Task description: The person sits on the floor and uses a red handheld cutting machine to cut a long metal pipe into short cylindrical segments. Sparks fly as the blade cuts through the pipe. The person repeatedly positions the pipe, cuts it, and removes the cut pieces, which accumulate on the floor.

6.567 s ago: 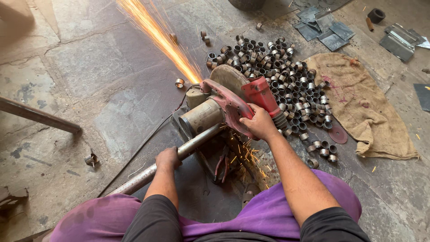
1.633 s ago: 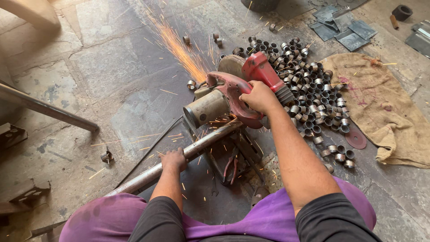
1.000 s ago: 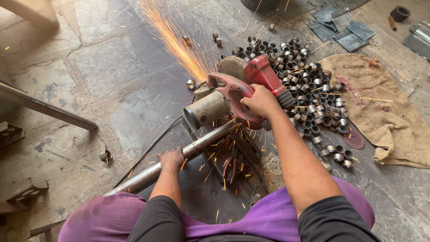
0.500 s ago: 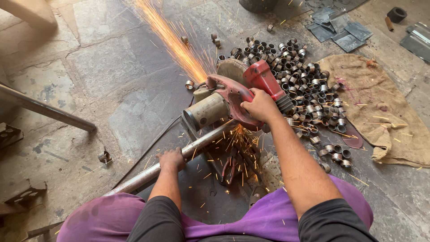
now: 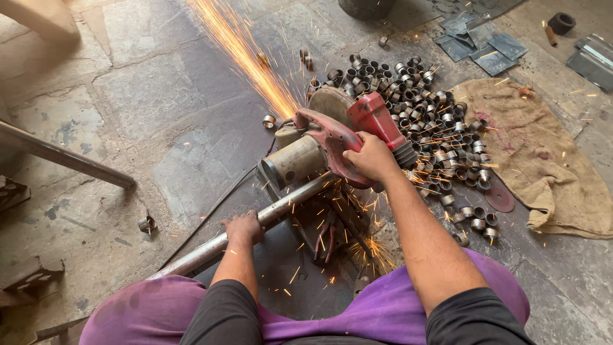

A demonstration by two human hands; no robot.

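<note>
A red chop saw (image 5: 332, 137) sits on the stone floor in front of me, with its blade down on a long steel pipe (image 5: 211, 246). My right hand (image 5: 370, 156) grips the saw's red handle. My left hand (image 5: 244, 227) is closed around the pipe, left of the saw. A stream of orange sparks (image 5: 246, 54) shoots away toward the top left, and smaller sparks scatter under the saw. Cut metal rings (image 5: 421, 108) lie heaped just right of the saw.
A burlap sack (image 5: 543, 160) lies at right, with flat metal sheets (image 5: 482, 41) beyond it. Another bar (image 5: 64, 160) crosses the floor at left. A worn cutting disc (image 5: 499, 198) lies by the sack. My purple-clad knees (image 5: 306, 313) fill the bottom.
The saw head has stayed pressed on the pipe while sparks keep flying. Both hands hold their grips; the view has shifted only slightly.
</note>
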